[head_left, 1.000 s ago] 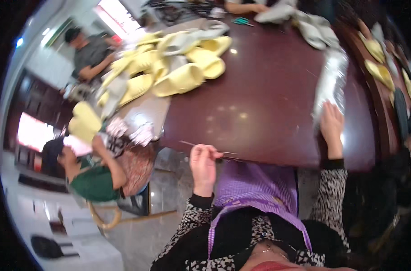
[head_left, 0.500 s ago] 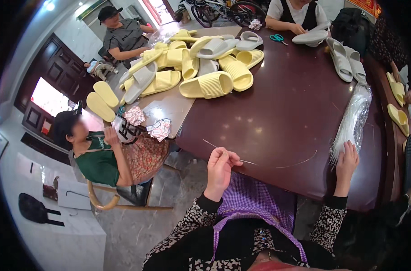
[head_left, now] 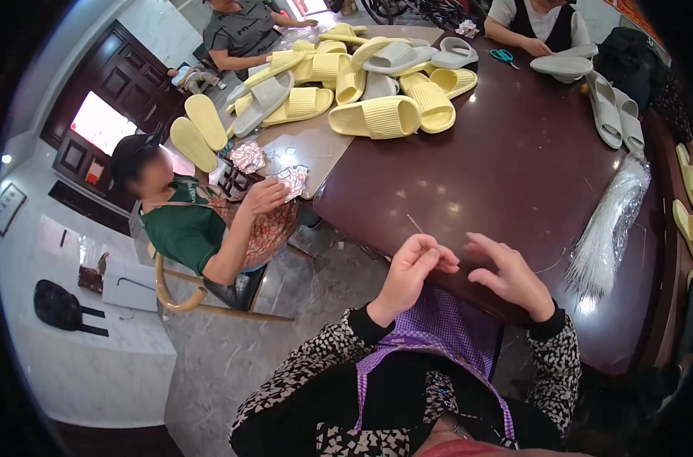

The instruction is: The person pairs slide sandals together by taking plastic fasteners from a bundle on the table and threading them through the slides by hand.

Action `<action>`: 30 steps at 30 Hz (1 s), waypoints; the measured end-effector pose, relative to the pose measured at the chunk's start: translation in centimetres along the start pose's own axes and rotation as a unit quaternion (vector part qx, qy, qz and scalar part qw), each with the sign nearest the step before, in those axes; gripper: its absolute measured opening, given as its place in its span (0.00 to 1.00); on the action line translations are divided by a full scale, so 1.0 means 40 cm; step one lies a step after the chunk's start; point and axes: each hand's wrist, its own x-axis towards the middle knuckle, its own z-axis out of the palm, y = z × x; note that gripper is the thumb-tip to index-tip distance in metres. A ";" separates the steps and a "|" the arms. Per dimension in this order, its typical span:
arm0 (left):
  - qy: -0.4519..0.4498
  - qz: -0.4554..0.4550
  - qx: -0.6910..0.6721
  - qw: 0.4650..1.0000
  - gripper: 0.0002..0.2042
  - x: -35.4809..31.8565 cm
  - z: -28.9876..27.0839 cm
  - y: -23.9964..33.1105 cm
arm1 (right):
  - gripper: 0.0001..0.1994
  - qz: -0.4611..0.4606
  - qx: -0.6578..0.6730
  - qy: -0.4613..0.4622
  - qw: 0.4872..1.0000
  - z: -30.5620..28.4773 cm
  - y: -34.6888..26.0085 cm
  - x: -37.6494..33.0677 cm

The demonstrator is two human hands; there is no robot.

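Observation:
Near the table's front edge my left hand [head_left: 412, 276] is pinched on a thin, pale plastic strand [head_left: 415, 223]. One end sticks up past the fingers; the other end shows beyond my right hand [head_left: 514, 276], which partly hides the strand's middle. That right hand is open, thumb and fingers apart, just right of the left fingertips, with nothing seen in it. Farther right lies a bundle of similar white strands [head_left: 607, 232], partly in clear plastic wrap. The dark red-brown table [head_left: 468, 183] is under all of these.
Yellow and grey slippers [head_left: 377, 116] are heaped at the table's far left. Two grey slippers [head_left: 605, 118] lie at the far right, and teal scissors [head_left: 504, 57] at the back. Paper tags [head_left: 293, 180] sit beside a seated co-worker [head_left: 182, 236]. Others work around the table.
My right hand has left the strand bundle and moved left, close to my left hand. The left hand has shifted right with its strand. The seated co-worker's hand has reached to the paper tags.

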 end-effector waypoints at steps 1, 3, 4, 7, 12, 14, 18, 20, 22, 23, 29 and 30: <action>-0.015 -0.004 0.004 1.000 0.05 -0.001 0.004 -0.001 | 0.14 0.048 0.120 -0.052 0.990 0.005 0.006 0.003; 0.001 -0.003 -0.002 1.000 0.05 0.000 0.004 0.009 | 0.13 0.090 0.131 -0.070 0.985 -0.001 0.026 0.003; 0.015 -0.002 -0.009 1.000 0.04 0.004 0.001 0.018 | 0.11 0.131 0.141 -0.087 0.978 -0.007 0.039 0.003; 0.032 -0.001 -0.025 0.999 0.03 0.022 -0.017 0.025 | 0.09 0.160 0.126 -0.075 0.976 -0.027 0.054 -0.002; 0.116 0.033 0.001 0.993 0.04 0.076 -0.024 0.044 | 0.07 0.080 0.024 0.027 0.996 -0.097 0.087 -0.010; 0.139 0.050 0.007 0.989 0.03 0.084 -0.041 0.064 | 0.07 0.096 0.020 0.058 0.993 -0.123 0.085 -0.010; 0.151 0.056 0.025 0.987 0.03 0.079 -0.111 0.075 | 0.07 0.078 0.025 0.066 0.994 -0.152 0.090 -0.018; 0.178 0.041 0.009 0.983 0.04 0.081 -0.129 0.078 | 0.07 0.088 0.054 0.094 0.990 -0.164 0.088 -0.032; 0.178 0.021 -0.010 0.984 0.05 0.079 -0.164 0.070 | 0.06 0.079 0.130 0.096 0.984 -0.164 0.086 -0.040; 0.193 0.013 -0.025 0.981 0.06 0.079 -0.183 0.069 | 0.06 0.084 0.128 0.101 0.983 -0.163 0.083 -0.038; 0.259 -0.018 -0.019 0.965 0.13 0.100 -0.179 0.078 | 0.05 0.156 0.361 0.251 0.884 -0.174 0.105 -0.026; 0.255 0.004 0.024 0.967 0.15 0.096 -0.171 0.080 | 0.05 0.150 0.386 0.286 0.864 -0.170 0.113 -0.025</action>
